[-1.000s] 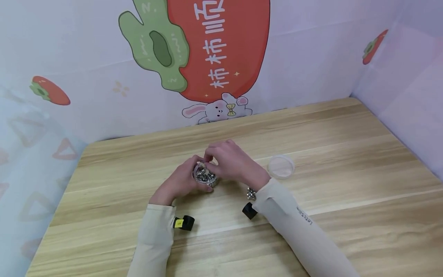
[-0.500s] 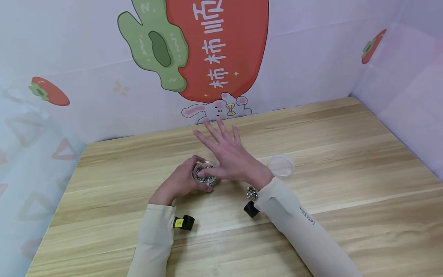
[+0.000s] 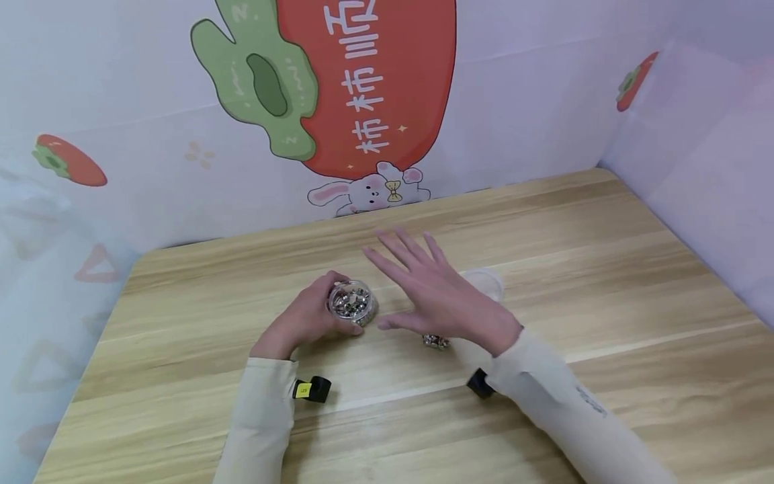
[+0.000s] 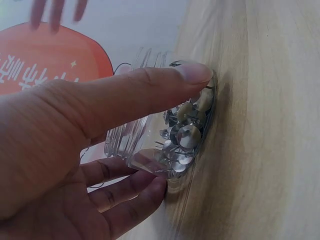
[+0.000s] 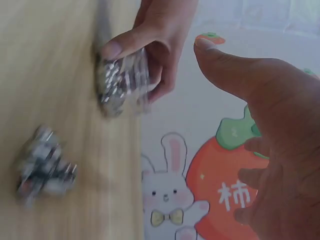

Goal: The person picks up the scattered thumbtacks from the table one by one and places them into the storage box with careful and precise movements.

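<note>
My left hand (image 3: 302, 319) grips a clear round jar (image 3: 370, 313) standing on the wooden table. Silvery thumbtacks (image 4: 187, 136) fill its lower part, and its top is uncovered. In the left wrist view the thumb lies along one side of the jar and the other fingers are at the opposite side. My right hand (image 3: 440, 296) is in the air to the right of the jar, fingers spread and holding nothing. Below it on the table is a small pile of thumbtacks (image 5: 46, 167), partly hidden by the hand in the head view.
A clear round lid (image 3: 488, 281) lies on the table (image 3: 605, 282) behind my right hand, partly covered by it. A patterned wall (image 3: 520, 107) rises at the table's back edge. Black wrist devices (image 3: 313, 389) sit at both sleeves.
My right hand was at the jar's mouth with bent fingers, then spread its fingers and moved right, away from the jar. The left hand still holds the jar. The view shifted slightly.
</note>
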A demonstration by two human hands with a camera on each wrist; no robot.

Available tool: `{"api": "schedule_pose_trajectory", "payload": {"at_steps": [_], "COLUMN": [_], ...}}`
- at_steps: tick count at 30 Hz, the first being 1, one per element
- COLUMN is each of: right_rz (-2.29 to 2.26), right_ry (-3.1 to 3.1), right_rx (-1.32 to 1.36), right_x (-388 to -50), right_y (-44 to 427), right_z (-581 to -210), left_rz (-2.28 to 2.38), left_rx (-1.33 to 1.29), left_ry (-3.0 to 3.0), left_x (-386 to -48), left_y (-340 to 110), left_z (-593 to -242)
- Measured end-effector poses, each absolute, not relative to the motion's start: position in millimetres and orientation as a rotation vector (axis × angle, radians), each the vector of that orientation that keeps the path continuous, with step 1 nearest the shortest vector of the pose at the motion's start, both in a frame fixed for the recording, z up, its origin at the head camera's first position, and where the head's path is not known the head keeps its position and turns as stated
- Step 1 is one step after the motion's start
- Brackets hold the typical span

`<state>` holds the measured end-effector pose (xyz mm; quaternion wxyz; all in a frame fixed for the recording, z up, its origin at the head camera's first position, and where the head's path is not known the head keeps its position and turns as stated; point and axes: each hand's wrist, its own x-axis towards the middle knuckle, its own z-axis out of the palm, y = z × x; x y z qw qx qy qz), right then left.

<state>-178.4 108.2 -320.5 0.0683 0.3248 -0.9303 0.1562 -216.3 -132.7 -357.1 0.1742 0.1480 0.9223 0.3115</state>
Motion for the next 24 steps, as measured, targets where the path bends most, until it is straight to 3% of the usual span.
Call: {"api": "schedule_pose_trajectory", "payload": {"at_steps": [9,24], "right_rz": [0.434,0.622], "right_ry": [-2.838,-3.079], "right_rx": [0.930,0.952], "right_x": [-158,-155], "right_y": [158,163], "right_z": [-329,-321], "left_rz": [0.872,0.884], "left_rx": [0.427,0.437], "left_ry": [2.621,2.606], "left_x": [-216,-216], "left_y": [-133,-134], "left_z": [-357,-356]}}
